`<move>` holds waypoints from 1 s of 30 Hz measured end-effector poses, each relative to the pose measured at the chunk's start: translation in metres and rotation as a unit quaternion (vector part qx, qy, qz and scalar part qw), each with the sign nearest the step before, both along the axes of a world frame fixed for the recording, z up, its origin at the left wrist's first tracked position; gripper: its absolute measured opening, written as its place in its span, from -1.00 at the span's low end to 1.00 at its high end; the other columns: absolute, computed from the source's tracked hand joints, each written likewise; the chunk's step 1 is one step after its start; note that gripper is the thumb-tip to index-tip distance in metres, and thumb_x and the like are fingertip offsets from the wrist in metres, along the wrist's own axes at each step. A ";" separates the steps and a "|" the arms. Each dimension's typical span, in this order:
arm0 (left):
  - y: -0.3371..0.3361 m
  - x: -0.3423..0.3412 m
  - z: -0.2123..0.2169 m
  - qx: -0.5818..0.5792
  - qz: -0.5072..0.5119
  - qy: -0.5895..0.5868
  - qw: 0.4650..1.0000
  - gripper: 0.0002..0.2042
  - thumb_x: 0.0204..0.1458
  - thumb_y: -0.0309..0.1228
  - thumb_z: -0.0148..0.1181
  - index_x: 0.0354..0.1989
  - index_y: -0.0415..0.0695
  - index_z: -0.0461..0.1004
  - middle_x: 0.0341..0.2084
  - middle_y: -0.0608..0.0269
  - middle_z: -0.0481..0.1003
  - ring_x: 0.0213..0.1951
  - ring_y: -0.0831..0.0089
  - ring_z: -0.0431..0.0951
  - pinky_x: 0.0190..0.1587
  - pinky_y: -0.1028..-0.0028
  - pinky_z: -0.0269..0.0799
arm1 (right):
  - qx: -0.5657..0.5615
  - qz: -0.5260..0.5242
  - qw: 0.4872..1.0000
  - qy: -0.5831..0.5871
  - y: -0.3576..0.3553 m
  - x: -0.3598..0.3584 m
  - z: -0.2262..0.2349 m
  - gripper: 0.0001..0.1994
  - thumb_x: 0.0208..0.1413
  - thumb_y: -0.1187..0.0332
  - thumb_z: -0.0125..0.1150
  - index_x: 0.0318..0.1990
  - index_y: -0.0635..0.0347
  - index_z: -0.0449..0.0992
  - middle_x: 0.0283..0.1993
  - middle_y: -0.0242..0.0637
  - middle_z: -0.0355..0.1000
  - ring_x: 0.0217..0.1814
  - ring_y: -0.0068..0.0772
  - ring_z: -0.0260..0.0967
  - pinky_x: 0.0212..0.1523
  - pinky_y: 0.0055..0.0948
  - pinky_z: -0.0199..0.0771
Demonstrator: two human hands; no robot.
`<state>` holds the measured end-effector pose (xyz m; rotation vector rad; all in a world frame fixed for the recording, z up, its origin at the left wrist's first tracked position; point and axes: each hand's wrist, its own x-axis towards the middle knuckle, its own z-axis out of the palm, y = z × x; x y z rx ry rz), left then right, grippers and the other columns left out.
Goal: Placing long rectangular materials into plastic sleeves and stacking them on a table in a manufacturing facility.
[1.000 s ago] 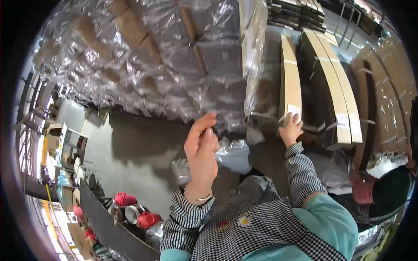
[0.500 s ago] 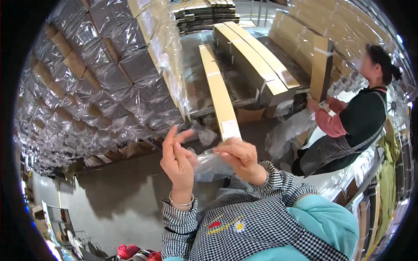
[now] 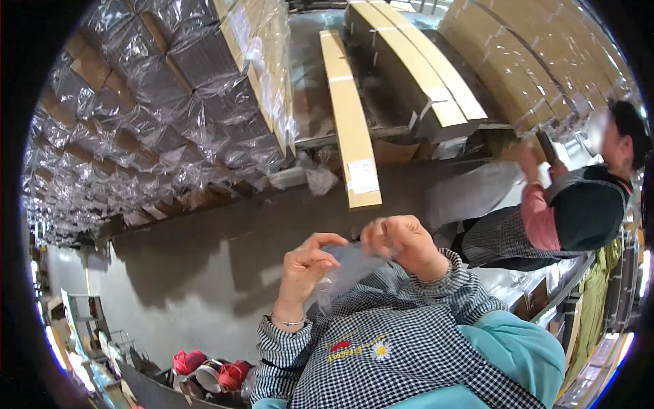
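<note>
We take the long flat cardboard box, lying on the grey floor, as our marker and read across from the left. Far to the left of it rises a wall of cartons wrapped in shiny clear film, reaching up to the box's near side. Well below and left of the box, at the bottom edge, sit some red yarn spools beside a dark ledge. Just below the box's near end our left hand is raised, thumb and forefinger closed on the left edge of a clear plastic bag. The bag stretches between both hands, directly beneath the box's labelled end and in front of our checked sleeves. Our right hand, a little to the right of that end, is curled with its fingertips pinching the bag's other edge. To the right of the box lie more stacked long cartons, and far right another person in a checked apron stands with an arm lifted.
</note>
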<state>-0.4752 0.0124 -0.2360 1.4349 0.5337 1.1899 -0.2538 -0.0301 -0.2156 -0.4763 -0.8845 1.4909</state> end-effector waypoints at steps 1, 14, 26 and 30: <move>-0.003 -0.002 -0.004 -0.151 -0.062 -0.031 0.986 -0.66 0.06 -0.17 0.39 -0.46 -0.24 0.53 -0.44 0.14 0.59 -0.54 0.60 0.45 -0.48 0.61 0.34 | -0.060 0.086 0.993 0.047 -0.003 0.007 0.001 -0.54 0.40 0.08 -0.01 -0.59 0.03 0.24 -0.56 -0.39 0.33 -0.42 -0.41 0.35 -0.10 -0.20 0.39; 0.094 0.031 -0.219 -0.016 -0.266 0.575 0.774 -0.72 0.13 -0.29 0.18 -0.20 -0.29 0.61 -0.23 -0.12 0.62 -0.21 0.09 0.65 -0.12 0.22 0.54 | -0.059 0.163 0.727 -0.664 0.043 0.123 -0.237 -0.82 0.26 0.33 0.07 -0.29 0.21 0.55 -0.32 -0.21 0.52 -0.24 -0.27 0.47 0.05 -0.10 0.40; 0.220 0.083 -0.201 -0.274 -0.350 0.294 0.846 -0.84 0.02 -0.44 0.36 -0.32 -0.30 0.61 -0.35 0.23 0.64 -0.27 0.51 0.58 -0.15 0.46 0.48 | -0.249 -0.037 0.950 -0.187 0.122 0.149 -0.234 -0.89 0.10 0.46 0.10 -0.39 0.25 0.53 -0.39 -0.51 0.43 -0.34 -0.65 0.30 -0.27 -0.55 0.34; 0.239 0.087 -0.250 -0.122 -0.336 0.489 0.796 -0.83 0.00 -0.44 0.30 -0.26 -0.25 0.60 -0.38 0.12 0.63 -0.30 0.34 0.63 -0.14 0.37 0.50 | -0.249 -0.316 0.779 -0.481 0.144 0.101 -0.271 -0.89 0.12 0.50 0.21 -0.22 0.31 0.57 -0.30 -0.19 0.54 -0.26 -0.43 0.48 -0.18 -0.41 0.50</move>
